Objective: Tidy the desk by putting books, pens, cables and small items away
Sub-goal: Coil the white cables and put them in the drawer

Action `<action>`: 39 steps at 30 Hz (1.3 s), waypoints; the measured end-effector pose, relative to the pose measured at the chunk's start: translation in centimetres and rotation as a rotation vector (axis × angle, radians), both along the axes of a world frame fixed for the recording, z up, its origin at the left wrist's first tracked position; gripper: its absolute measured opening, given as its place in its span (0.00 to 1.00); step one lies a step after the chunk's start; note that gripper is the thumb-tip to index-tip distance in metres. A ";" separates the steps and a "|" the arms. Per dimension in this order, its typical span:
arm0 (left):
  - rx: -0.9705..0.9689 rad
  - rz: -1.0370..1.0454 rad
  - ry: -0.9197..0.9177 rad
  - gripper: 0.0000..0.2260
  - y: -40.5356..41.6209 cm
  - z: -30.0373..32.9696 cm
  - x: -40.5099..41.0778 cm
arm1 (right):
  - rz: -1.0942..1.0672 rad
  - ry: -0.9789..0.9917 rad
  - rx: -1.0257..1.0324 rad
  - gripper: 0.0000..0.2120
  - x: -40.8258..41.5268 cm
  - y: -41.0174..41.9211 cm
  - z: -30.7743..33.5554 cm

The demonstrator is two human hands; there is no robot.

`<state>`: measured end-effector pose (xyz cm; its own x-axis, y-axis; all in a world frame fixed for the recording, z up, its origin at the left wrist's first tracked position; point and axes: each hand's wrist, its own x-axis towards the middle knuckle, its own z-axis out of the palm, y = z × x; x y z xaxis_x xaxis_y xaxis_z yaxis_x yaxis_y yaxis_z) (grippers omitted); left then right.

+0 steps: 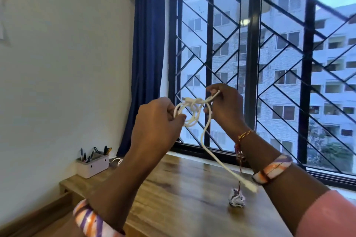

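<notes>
Both hands are raised over the desk (pixel 173 188), holding a smooth white cable (pixel 189 110); the left hand (pixel 156 121) grips its round coils, the right hand (pixel 225 107) pinches a strand, and a loose tail hangs down to a blurred plug. The desk is glossy grained wood; a crumpled scrap (pixel 237 200) lies near right, hard to identify; far left, a white box (pixel 92 163) holds pens; beyond, a barred window (pixel 250 54) and blue curtain (pixel 148 44).
</notes>
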<state>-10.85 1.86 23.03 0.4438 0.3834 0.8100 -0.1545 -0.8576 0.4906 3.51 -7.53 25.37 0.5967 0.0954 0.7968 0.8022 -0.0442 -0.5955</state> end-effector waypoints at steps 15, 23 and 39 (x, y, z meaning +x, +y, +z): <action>-1.297 -1.148 -0.267 0.06 -3.9 0.7 16.7 | 0.220 0.402 -0.033 0.13 16.9 -5.7 1.5; -0.037 -0.708 0.151 0.11 -7.3 -3.2 25.6 | 0.400 0.701 0.193 0.13 23.8 -9.7 4.3; 0.151 -0.485 0.080 0.02 -13.8 2.0 32.0 | -0.069 -0.082 -0.099 0.15 25.0 -17.7 3.3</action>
